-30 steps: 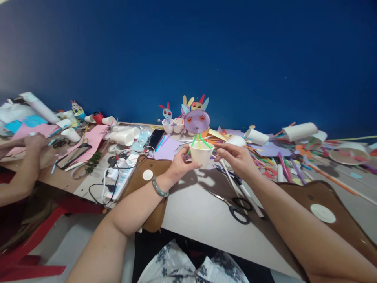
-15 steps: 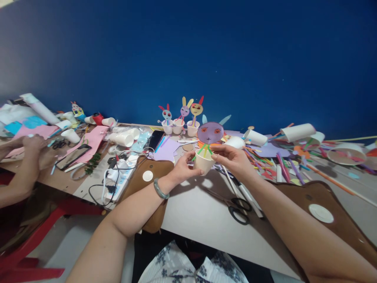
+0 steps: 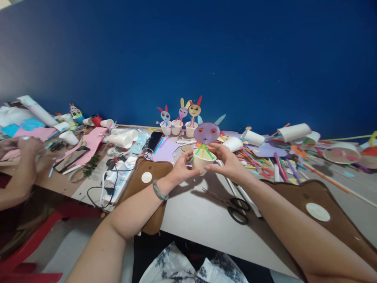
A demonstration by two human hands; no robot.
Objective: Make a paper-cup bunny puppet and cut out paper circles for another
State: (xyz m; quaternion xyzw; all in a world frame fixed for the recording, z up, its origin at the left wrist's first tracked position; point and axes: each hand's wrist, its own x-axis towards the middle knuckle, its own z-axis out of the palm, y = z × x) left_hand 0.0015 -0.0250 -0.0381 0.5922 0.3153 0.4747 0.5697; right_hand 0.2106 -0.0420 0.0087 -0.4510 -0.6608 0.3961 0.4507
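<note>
Between my hands, above the table, is a white paper cup [image 3: 203, 161]. Green and yellow strips rise out of it to a round purple paper face [image 3: 207, 133] with orange-rimmed eyes and pale blue ears. My left hand [image 3: 185, 169] grips the cup's left side, thumb across the front. Against its right side rests my right hand [image 3: 226, 163], fingers curved behind the rim and thumb near the front. Below the cup, black-handled scissors [image 3: 238, 210] lie on the table [image 3: 188, 214].
Three similar cup figures [image 3: 177, 126] stand by the blue wall. Left are a power strip [image 3: 119, 182], a brown mat [image 3: 153, 196] and a phone [image 3: 72, 159]; a co-worker's hands [image 3: 29, 147] are farther left. Tipped paper cups [image 3: 294, 132] and coloured sticks lie right.
My right hand has shifted from the strips at the cup's rim to its right side, thumb now lower on the wall. The cup stays in my left hand.
</note>
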